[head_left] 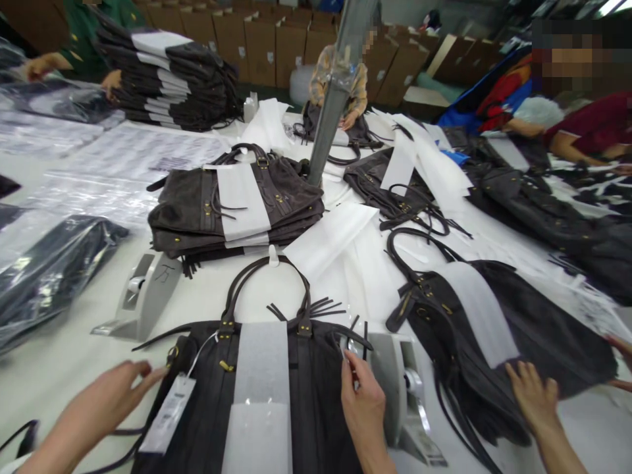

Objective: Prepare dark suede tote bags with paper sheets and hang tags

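Note:
A dark handbag (pixel 316 395) lies flat in front of me, with two looped handles pointing away. A white paper band (pixel 261 362) wraps its middle, and a white hang tag (pixel 168 411) on a string lies over its left side. My left hand (pixel 106 405) is at the bag's left edge, fingers stretched forward with nothing visible in them. With bent fingers, my right hand (pixel 364 398) pinches the bag's upper right edge, near the end of a dark strap. What lies beneath those fingertips is partly hidden.
Tape dispensers stand left (pixel 143 296) and right (pixel 399 375) of the bag. Beyond are a banded bag stack (pixel 192 204), a metal post (pixel 333 99) and loose white paper (pixel 330 240). At right, another person's hand (pixel 536 398) touches another handbag (pixel 523 309). Co-workers surround the table.

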Available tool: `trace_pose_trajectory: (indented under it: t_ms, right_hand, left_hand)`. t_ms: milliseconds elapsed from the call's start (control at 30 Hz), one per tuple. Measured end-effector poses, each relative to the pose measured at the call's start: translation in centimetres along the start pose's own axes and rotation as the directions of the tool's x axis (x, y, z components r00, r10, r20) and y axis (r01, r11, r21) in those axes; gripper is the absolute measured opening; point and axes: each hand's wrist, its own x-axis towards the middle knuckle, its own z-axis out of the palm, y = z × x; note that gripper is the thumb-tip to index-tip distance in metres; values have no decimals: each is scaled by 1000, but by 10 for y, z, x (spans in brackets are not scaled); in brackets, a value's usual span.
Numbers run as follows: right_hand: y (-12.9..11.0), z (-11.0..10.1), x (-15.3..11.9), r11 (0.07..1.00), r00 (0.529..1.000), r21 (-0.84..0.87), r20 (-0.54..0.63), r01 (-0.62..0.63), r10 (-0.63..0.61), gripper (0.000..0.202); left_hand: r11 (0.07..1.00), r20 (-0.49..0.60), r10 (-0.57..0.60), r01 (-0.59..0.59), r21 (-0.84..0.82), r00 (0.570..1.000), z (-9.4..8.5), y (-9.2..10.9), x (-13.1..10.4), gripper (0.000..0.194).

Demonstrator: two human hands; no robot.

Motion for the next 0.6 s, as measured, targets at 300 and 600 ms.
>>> trace_pose_trajectory:
  t_ms: [300, 600]
  right_hand:
    - [8, 18, 15, 924, 892, -316, 322, -215, 318, 74]
    - [33, 48, 20, 978, 976, -182, 173, -98, 130, 60]
  left_hand:
    - [879, 72, 461, -466, 99, 884, 38, 90, 109, 52]
    - [952, -138, 291, -301, -55, 947, 62, 88, 118, 34]
